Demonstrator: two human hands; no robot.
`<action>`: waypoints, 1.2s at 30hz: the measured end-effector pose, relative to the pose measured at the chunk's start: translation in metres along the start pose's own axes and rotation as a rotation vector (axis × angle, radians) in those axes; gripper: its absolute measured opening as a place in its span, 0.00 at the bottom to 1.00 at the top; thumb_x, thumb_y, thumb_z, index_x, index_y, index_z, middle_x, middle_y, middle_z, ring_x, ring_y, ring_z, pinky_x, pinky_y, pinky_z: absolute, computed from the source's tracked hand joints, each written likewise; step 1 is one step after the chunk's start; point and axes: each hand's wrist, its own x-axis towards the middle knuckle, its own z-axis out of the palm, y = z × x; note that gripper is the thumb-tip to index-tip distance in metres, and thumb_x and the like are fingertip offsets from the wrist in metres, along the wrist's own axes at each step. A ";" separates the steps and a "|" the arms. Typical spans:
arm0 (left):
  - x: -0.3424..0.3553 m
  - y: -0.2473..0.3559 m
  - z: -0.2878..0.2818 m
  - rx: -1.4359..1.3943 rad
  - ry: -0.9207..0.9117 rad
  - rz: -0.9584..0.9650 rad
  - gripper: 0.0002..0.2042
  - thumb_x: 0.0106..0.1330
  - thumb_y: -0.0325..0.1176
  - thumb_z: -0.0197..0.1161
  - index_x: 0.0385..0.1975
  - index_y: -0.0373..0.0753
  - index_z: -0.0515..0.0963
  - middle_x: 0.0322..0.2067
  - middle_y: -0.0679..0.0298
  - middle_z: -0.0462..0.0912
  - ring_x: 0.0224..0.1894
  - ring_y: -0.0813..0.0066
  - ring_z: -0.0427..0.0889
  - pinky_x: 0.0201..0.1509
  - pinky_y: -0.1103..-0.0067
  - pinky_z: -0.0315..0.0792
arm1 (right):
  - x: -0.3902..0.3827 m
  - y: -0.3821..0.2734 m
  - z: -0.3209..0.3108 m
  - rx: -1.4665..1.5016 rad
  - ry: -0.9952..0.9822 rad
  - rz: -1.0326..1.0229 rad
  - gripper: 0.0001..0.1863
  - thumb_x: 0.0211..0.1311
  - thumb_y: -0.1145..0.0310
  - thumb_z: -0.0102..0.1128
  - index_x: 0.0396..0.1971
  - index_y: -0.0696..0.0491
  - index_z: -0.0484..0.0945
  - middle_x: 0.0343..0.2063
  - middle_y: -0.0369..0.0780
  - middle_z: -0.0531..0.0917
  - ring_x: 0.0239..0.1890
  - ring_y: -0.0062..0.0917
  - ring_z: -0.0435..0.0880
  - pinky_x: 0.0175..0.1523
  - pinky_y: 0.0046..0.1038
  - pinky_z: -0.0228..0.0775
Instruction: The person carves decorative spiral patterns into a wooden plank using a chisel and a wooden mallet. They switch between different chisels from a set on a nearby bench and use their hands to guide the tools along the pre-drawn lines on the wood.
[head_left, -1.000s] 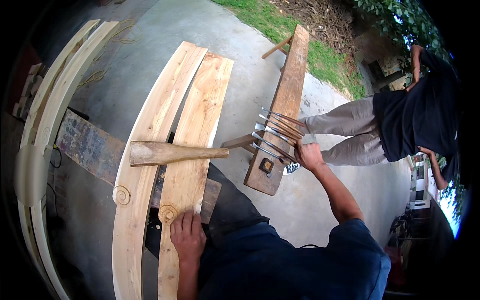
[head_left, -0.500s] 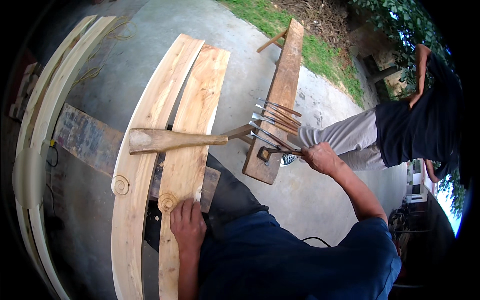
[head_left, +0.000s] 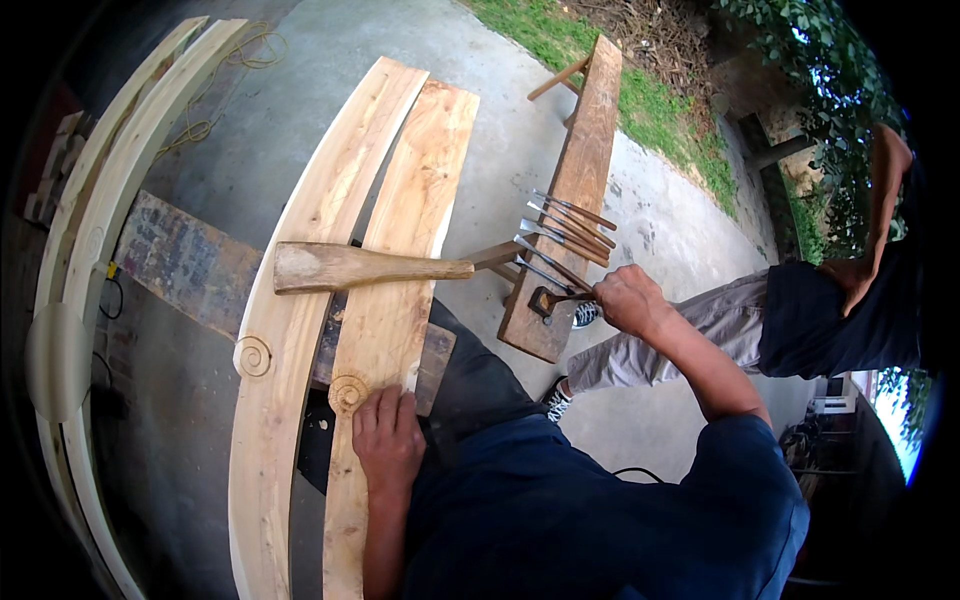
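Observation:
My left hand (head_left: pixel 388 440) lies on the near pale wooden plank (head_left: pixel 405 215), its fingers resting just below a carved spiral (head_left: pixel 348 394) at the plank's edge. The thumb is hidden. Over the bench, my right hand (head_left: pixel 632 302) is closed around the handle end of a small tool with a dark square head (head_left: pixel 543 300); its exact kind is unclear. Beside that hand several wooden-handled chisels (head_left: pixel 575 232) lie side by side. A wooden mallet (head_left: pixel 365 269) rests across both planks. The second plank (head_left: pixel 310 220) bears a drawn spiral (head_left: pixel 252 356).
The narrow wooden bench (head_left: pixel 585 130) stands to the right of the planks. A stained board (head_left: pixel 190 255) supports them. Two more curved planks (head_left: pixel 125 185) are at far left, near a yellow cord (head_left: pixel 195 130). Another person (head_left: pixel 840 300) in a dark shirt walks at the right.
The view has shifted slightly, so planks and bench sit further right. The other person's legs have moved apart in a step. My right hand has come closer to the square-headed tool's head and chisel handles.

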 end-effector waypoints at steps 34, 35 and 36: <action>0.065 -0.161 -0.102 -0.748 0.848 -0.699 0.11 0.87 0.36 0.55 0.55 0.35 0.67 0.39 0.51 0.90 0.38 0.71 0.91 0.43 0.77 0.87 | 0.189 -0.225 -0.126 0.651 0.530 -0.474 0.45 0.53 0.62 0.85 0.71 0.56 0.73 0.64 0.50 0.84 0.66 0.51 0.83 0.69 0.44 0.79; 0.065 -0.168 -0.100 -0.798 0.841 -0.710 0.10 0.87 0.34 0.55 0.55 0.34 0.67 0.39 0.52 0.90 0.39 0.71 0.91 0.42 0.77 0.87 | 0.185 -0.233 -0.125 0.617 0.536 -0.461 0.47 0.52 0.61 0.85 0.72 0.55 0.72 0.66 0.50 0.83 0.66 0.50 0.84 0.69 0.43 0.79; 0.066 -0.171 -0.097 -0.844 0.830 -0.714 0.09 0.87 0.32 0.55 0.54 0.34 0.67 0.39 0.52 0.91 0.39 0.72 0.91 0.41 0.78 0.88 | 0.183 -0.237 -0.124 0.587 0.549 -0.443 0.49 0.51 0.61 0.86 0.73 0.55 0.72 0.67 0.50 0.82 0.65 0.49 0.85 0.68 0.42 0.79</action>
